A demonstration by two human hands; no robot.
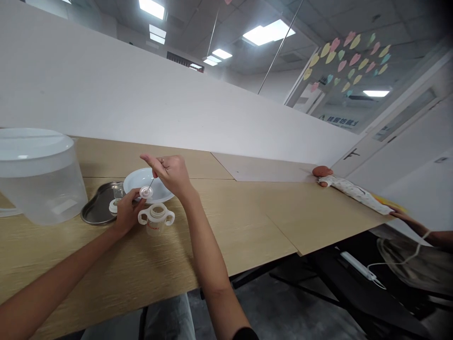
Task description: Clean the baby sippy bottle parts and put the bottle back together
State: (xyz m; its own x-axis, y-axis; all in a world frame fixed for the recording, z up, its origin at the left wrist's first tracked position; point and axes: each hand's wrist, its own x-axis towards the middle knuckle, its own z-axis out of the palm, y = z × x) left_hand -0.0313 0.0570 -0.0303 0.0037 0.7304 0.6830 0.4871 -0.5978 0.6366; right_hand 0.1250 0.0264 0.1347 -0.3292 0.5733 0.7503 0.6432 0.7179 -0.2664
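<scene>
Both forearms (pixel 201 241) are bare to the wrist. The right hand (pixel 172 175) wears a thin metal ring (pixel 162 161) on one finger, a black sleeve (pixel 246 334) shows at the right elbow, and light grey trousers (pixel 170 317) cover the legs below.

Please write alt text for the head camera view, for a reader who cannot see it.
The left hand holds a small round white disc while the right hand pinches a thin metal needle touching it, above a light wooden table. Nearby lie a round white plate, a clear two-handled baby bottle and a grey metal kidney-shaped tray.
</scene>
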